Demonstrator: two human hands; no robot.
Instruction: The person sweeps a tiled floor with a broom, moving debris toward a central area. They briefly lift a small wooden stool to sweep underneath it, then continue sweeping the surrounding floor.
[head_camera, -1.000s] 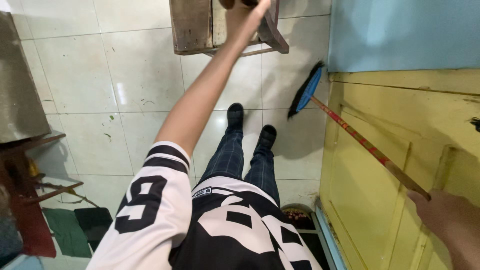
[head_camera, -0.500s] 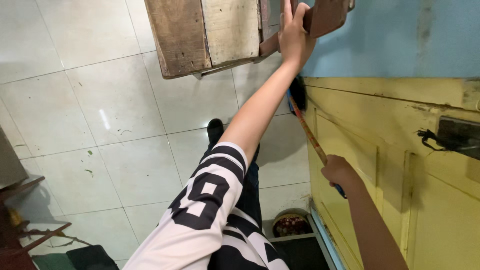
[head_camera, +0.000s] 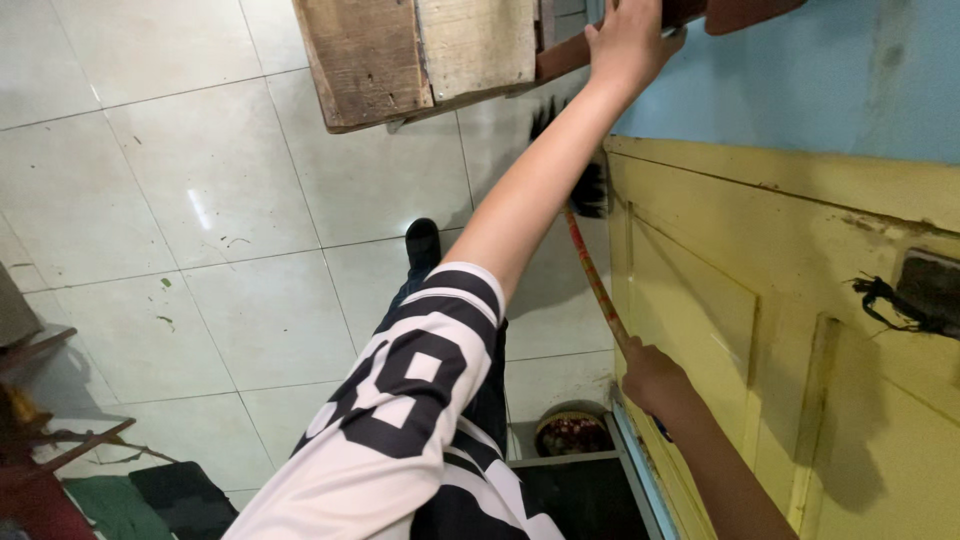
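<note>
My left hand (head_camera: 628, 38) reaches far forward and grips a dark rail of a worn wooden chair (head_camera: 420, 55) at the top of the view. Down at the lower right, my right hand (head_camera: 650, 375) is closed around the red-patterned handle of a broom (head_camera: 588, 265). The handle runs along the foot of the yellow door. The broom's black bristles (head_camera: 592, 188) rest on the floor tiles just behind my left forearm. My dark shoe (head_camera: 422, 240) stands on the tiles below the chair.
A yellow panelled door (head_camera: 800, 320) fills the right side, under a blue wall (head_camera: 820, 80). A round bowl-like thing with reddish contents (head_camera: 570, 432) sits by the door sill beside a dark mat (head_camera: 560, 495). Green and black cloths (head_camera: 140, 500) and dark wooden furniture (head_camera: 30, 440) are at lower left.
My right hand has slid up the broom handle and drawn the broom close along the door. My left hand took hold of the chair rail, and the chair has shifted a little.
</note>
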